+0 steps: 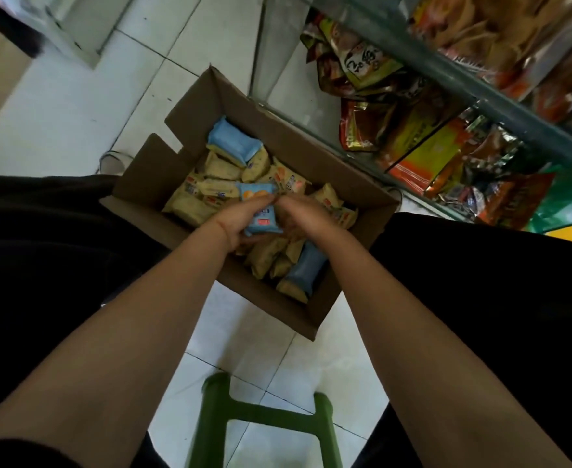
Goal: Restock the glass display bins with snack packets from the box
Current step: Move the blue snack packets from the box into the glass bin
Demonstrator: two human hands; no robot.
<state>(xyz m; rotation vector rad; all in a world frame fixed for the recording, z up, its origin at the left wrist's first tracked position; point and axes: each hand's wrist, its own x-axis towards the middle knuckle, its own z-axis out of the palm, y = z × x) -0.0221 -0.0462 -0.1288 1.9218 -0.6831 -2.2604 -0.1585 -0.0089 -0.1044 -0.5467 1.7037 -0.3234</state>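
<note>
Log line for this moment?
phase: picking | left hand: holds blue packet | right hand: on same packet | cardboard box: stocked

Single head-worn wide-angle view, steeply downward and close over the box on the floor.

Print on packets perhaps unreadable.

Dim, flat light here, brightest on the white floor tiles upper left. Wide-angle bending stretches the forearms at the bottom. Motion blur smears the shelf packets upper right; dark clothing loses all detail.
</note>
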